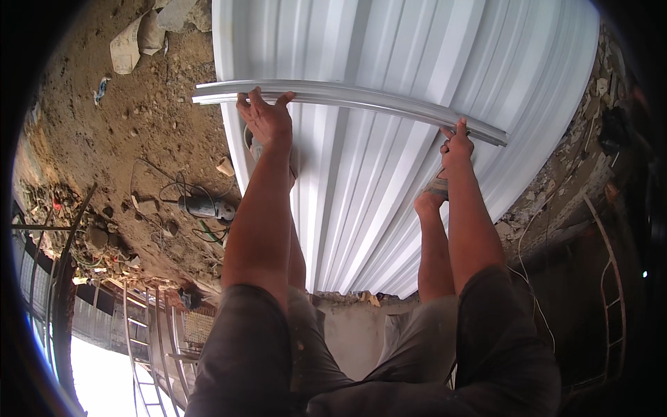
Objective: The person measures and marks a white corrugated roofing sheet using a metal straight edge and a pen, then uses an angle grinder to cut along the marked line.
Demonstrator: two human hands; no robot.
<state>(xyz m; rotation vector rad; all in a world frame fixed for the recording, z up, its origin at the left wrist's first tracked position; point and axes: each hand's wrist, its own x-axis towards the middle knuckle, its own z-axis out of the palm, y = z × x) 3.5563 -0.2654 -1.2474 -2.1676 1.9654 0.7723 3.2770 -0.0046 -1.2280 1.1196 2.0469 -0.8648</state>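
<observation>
A long silvery metal channel [354, 97] lies crosswise above white ribbed roofing sheets [375, 42]. Whether it rests on their ribs or is lifted a little, I cannot tell. My left hand [269, 119] holds it near its left end, fingers bent over the near edge and thumb turned inward. Close to the right end, my right hand [457, 147] grips the same channel between thumb and fingers, the index finger stretched along it. My feet stand on the sheets below my hands, partly hidden by my forearms.
An angle grinder [206, 208] with a dark cord lies on the dirt at left. Rubble and scraps [97, 236] spread farther left. A metal ladder [142, 347] shows at lower left, and a pale cable [531, 285] runs along the right.
</observation>
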